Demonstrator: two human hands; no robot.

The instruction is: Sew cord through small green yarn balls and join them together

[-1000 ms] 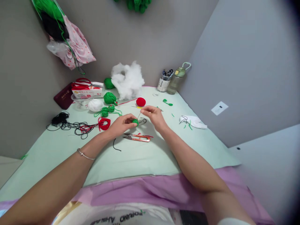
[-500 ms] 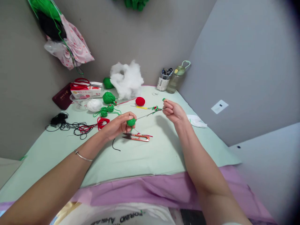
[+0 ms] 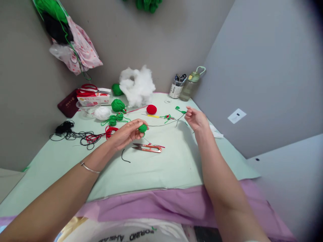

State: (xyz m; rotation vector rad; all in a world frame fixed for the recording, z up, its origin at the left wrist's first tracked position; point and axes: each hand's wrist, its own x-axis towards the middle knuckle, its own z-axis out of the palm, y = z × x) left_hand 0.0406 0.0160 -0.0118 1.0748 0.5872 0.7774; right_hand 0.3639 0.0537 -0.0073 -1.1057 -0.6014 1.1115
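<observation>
My left hand [image 3: 124, 133] pinches a small green crochet ball [image 3: 142, 128] above the pale green table cover [image 3: 151, 168]. A thin dark thread [image 3: 164, 123] runs from the ball to my right hand [image 3: 196, 120], which is held out to the right with its fingertips pinched on the thread's end; a needle there is too small to make out. Orange thread snips [image 3: 147, 148] lie on the cover just below the ball.
A red crochet disc [image 3: 151, 109], green yarn balls [image 3: 118, 105], a white ball [image 3: 102, 113], white stuffing [image 3: 137, 84], tangled black and red cords [image 3: 83, 136], red scissors on a box [image 3: 93, 95], a jar [image 3: 176, 88] and bottle [image 3: 190, 84] stand behind. A bag [image 3: 75, 50] hangs on the wall.
My right hand has moved away from the green ball to the right, drawing the thread out long. My left hand has kept hold of the ball and lifted it slightly.
</observation>
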